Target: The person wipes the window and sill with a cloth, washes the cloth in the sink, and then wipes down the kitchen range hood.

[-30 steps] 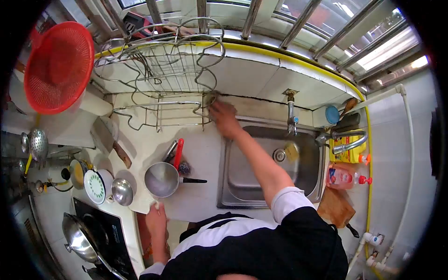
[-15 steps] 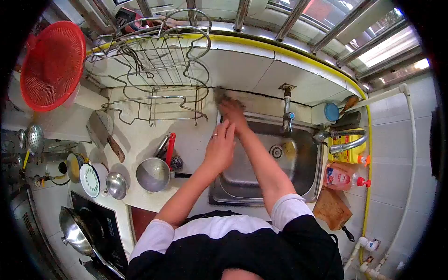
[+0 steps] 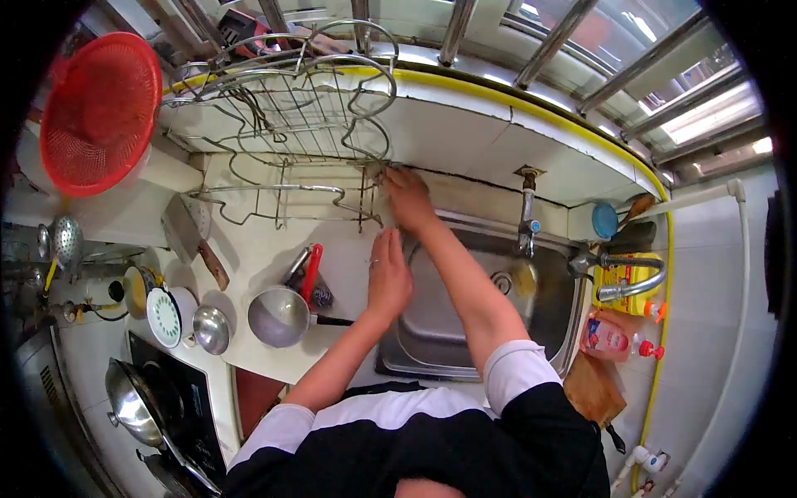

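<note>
My right hand [image 3: 408, 197] reaches to the back of the counter, between the wire rack [image 3: 286, 192] and the steel sink [image 3: 452, 319]. Its fingers are closed over a small greyish thing, mostly hidden, that I cannot make out. My left hand [image 3: 388, 270] lies palm down by the sink's left rim, fingers stretched out and holding nothing. A ring shows on it. To its left, a saucepan [image 3: 278, 317] rests on the counter, with a red handle [image 3: 312, 274] just behind it.
A cleaver [image 3: 183, 228] lies at the left, near a ladle [image 3: 212, 329] and a white enamel pot [image 3: 163, 318]. A red colander [image 3: 100, 116] hangs upper left. Behind the sink is a tap [image 3: 528, 224]; soap bottles [image 3: 606, 336] and a cutting board [image 3: 594, 388] are at the right.
My left hand has come up from the counter's front edge, met my right hand, then drawn back slightly. My right hand moved right along the back, then returned left toward the rack.
</note>
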